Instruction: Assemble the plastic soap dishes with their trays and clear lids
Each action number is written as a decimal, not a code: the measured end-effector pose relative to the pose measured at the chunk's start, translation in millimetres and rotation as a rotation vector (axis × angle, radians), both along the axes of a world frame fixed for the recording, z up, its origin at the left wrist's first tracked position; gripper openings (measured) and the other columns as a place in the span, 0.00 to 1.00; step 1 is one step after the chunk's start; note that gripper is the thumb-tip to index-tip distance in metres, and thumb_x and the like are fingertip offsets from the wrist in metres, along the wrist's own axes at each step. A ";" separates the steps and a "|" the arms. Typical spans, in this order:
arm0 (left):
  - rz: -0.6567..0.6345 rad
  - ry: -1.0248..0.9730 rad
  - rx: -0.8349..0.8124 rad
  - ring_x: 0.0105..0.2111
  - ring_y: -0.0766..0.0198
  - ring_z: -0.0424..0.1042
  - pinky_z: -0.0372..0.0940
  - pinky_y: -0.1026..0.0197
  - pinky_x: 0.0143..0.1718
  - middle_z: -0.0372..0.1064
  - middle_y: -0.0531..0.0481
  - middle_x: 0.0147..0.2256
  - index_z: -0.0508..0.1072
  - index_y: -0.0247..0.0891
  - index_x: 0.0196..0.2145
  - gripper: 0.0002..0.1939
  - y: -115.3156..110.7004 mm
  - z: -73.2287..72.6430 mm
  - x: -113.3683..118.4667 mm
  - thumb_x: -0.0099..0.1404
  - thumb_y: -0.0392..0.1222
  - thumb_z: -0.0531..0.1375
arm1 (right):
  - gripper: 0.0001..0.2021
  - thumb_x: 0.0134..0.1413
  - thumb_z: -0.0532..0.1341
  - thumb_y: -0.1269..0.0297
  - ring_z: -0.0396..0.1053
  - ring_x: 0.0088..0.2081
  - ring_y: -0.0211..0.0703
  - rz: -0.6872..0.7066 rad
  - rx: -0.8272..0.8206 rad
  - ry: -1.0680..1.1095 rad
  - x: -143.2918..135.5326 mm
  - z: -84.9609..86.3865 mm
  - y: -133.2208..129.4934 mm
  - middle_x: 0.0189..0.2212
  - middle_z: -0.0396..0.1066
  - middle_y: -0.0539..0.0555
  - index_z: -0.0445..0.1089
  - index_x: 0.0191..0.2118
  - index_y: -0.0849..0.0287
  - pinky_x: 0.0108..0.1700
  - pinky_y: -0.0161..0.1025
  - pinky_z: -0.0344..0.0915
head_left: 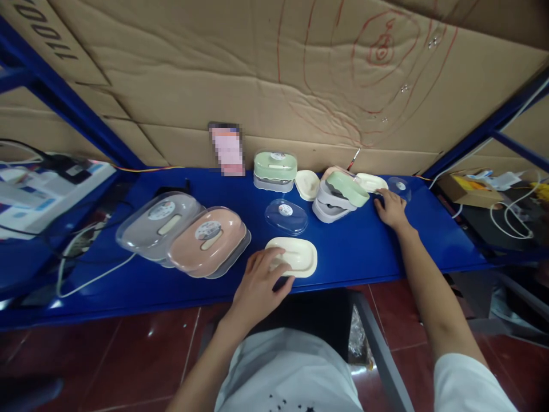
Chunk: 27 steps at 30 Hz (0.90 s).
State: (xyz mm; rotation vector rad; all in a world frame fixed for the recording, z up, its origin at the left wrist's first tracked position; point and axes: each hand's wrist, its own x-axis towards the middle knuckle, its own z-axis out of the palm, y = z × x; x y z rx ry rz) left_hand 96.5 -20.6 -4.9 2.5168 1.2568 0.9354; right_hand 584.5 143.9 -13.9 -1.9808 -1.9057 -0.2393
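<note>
A cream oval dish [305,258] lies near the table's front edge. My left hand [261,279] rests over its left end, fingers reaching across the rim and thumb apart at the near side. At the back right, my right hand [392,209] has its curled fingertips on the near right edge of another cream dish [369,182]; its grip is partly hidden. Just left of that dish, a green oval tray [347,189] sits tilted on stacked grey trays [329,213]. A clear oval lid [286,217] with a round sticker lies beyond the front dish.
Grey [160,220] and pink [208,240] lidded boxes stand at left. A green lidded box [275,170] and a cream piece [307,185] are at the back. A phone [228,149] leans on the cardboard wall [193,68]. Another clear lid [401,187] lies beyond my right hand.
</note>
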 end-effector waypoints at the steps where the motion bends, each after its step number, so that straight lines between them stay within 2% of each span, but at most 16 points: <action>1: -0.006 0.006 -0.008 0.60 0.49 0.72 0.65 0.43 0.62 0.73 0.42 0.58 0.78 0.43 0.44 0.03 0.3 0.8 0.3 0.75 0.40 0.63 | 0.26 0.69 0.53 0.52 0.65 0.65 0.72 -0.005 0.009 0.004 0.1 -1.7 -2.2 0.64 0.71 0.70 0.70 0.64 0.59 0.65 0.76 0.57; 4: -0.005 0.027 -0.015 0.60 0.50 0.74 0.64 0.43 0.63 0.74 0.42 0.58 0.77 0.43 0.44 0.03 0.6 2.0 1.3 0.75 0.40 0.63 | 0.26 0.68 0.55 0.49 0.64 0.64 0.74 0.009 0.035 0.027 -2.8 -4.9 -8.8 0.62 0.72 0.70 0.73 0.61 0.58 0.65 0.77 0.54; 9: 0.048 0.073 0.008 0.55 0.49 0.76 0.65 0.43 0.60 0.76 0.40 0.57 0.77 0.43 0.51 0.09 -0.3 -0.6 2.0 0.74 0.44 0.65 | 0.24 0.72 0.52 0.48 0.66 0.65 0.68 0.098 0.067 0.120 -11.6 1.9 -4.6 0.62 0.74 0.66 0.75 0.60 0.55 0.67 0.74 0.54; 14: 0.057 0.121 0.011 0.56 0.47 0.76 0.63 0.41 0.59 0.75 0.40 0.57 0.77 0.43 0.52 0.11 -0.8 -3.6 1.8 0.75 0.46 0.65 | 0.34 0.73 0.48 0.36 0.73 0.63 0.59 0.234 0.055 0.276 -22.6 30.1 40.4 0.63 0.75 0.63 0.72 0.65 0.54 0.65 0.59 0.68; 18: 0.061 0.113 0.004 0.57 0.47 0.75 0.63 0.42 0.59 0.75 0.41 0.58 0.77 0.43 0.52 0.10 -1.3 -3.5 1.6 0.75 0.45 0.64 | 0.38 0.63 0.58 0.27 0.78 0.57 0.58 0.317 -0.007 0.354 -38.1 39.9 73.5 0.58 0.79 0.60 0.76 0.62 0.54 0.59 0.54 0.74; 21: 0.064 0.105 0.002 0.57 0.48 0.75 0.63 0.43 0.58 0.75 0.41 0.57 0.77 0.44 0.52 0.10 -1.3 -3.0 2.1 0.75 0.45 0.65 | 0.39 0.64 0.55 0.26 0.80 0.51 0.58 0.289 0.010 0.381 -42.8 33.8 76.9 0.52 0.83 0.61 0.80 0.56 0.56 0.54 0.54 0.76; 24: 0.067 0.118 0.009 0.58 0.47 0.75 0.63 0.42 0.58 0.75 0.41 0.57 0.77 0.43 0.52 0.10 -0.8 -1.9 3.2 0.75 0.45 0.64 | 0.40 0.68 0.48 0.27 0.81 0.49 0.61 0.185 0.083 0.389 -36.4 27.7 69.8 0.47 0.83 0.65 0.81 0.52 0.59 0.54 0.56 0.75; 27: 0.077 0.134 0.004 0.58 0.47 0.75 0.62 0.42 0.59 0.75 0.40 0.58 0.76 0.43 0.52 0.11 -1.0 -0.4 4.4 0.76 0.45 0.64 | 0.39 0.67 0.50 0.29 0.79 0.52 0.64 0.113 0.145 0.392 -29.4 26.8 64.4 0.51 0.82 0.68 0.79 0.55 0.61 0.58 0.61 0.72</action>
